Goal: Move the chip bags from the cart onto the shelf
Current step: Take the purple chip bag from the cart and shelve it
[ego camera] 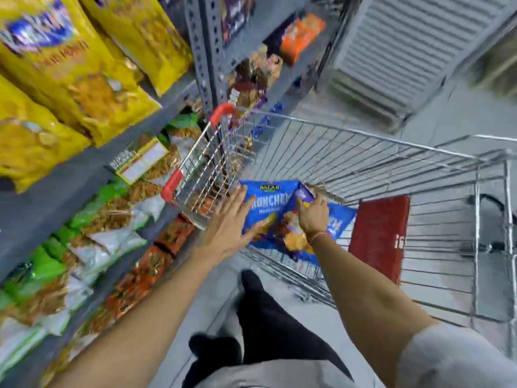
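Nearest the lens, at six o'clock, a pale grey shirt (279,373) and dark trousers (268,312) fill the bottom of the head view, with both bare forearms reaching up from them toward the centre. At the middle of the frame the left hand (228,224) is flat and spread, its fingers fanned over the left edge of a blue chip bag (267,204); whether the palm presses the bag or only hovers above it cannot be told. Just to its right, the right hand (313,211) curls down onto the top of the same pile, fingers bent around a crumpled fold of blue packaging, with a thin orange thread (317,236) around the wrist. The blue bags lie inside the wire cart (363,152), whose basket spreads out toward three o'clock, with a red flap (379,233) beside them. From nine to eleven o'clock runs the grey shelf (84,163), stocked with big yellow bags (84,65) above and green and orange packets (56,261) below. Judging by this, the step in hand is the pick-up: the bags have not left the cart. The next move seems to call for closing both hands on a bag, lifting it clear of the cart's wire rim, and swinging it leftward to a free spot on the shelf.
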Tool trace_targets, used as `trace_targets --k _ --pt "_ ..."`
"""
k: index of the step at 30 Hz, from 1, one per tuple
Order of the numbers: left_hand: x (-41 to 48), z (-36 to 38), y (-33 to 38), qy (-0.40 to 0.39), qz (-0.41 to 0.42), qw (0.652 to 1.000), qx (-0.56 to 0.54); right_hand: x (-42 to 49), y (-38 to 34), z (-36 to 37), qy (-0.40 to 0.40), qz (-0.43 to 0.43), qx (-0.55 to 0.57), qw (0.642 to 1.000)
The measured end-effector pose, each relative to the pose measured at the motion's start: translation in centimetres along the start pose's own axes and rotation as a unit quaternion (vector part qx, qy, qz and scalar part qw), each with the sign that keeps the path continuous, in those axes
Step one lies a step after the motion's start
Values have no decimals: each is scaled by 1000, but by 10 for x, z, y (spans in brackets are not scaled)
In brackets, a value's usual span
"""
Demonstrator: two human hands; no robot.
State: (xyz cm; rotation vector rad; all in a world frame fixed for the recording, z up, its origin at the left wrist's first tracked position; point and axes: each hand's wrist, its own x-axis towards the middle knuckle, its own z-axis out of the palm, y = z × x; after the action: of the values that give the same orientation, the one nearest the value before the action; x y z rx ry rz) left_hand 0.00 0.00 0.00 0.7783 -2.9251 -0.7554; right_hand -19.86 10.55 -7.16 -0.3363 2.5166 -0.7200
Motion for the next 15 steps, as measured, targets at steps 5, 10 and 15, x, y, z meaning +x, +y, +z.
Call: trace_targets --k 5,10,15 --pt "-1 20 1 -39 -24 999 10 9 51 18 -57 211 124 968" --pt "3 21 1 -35 -51 997 36 15 71 34 -18 255 228 939" --pt "3 21 2 -21 -53 998 21 25 77 49 -74 277 242 927"
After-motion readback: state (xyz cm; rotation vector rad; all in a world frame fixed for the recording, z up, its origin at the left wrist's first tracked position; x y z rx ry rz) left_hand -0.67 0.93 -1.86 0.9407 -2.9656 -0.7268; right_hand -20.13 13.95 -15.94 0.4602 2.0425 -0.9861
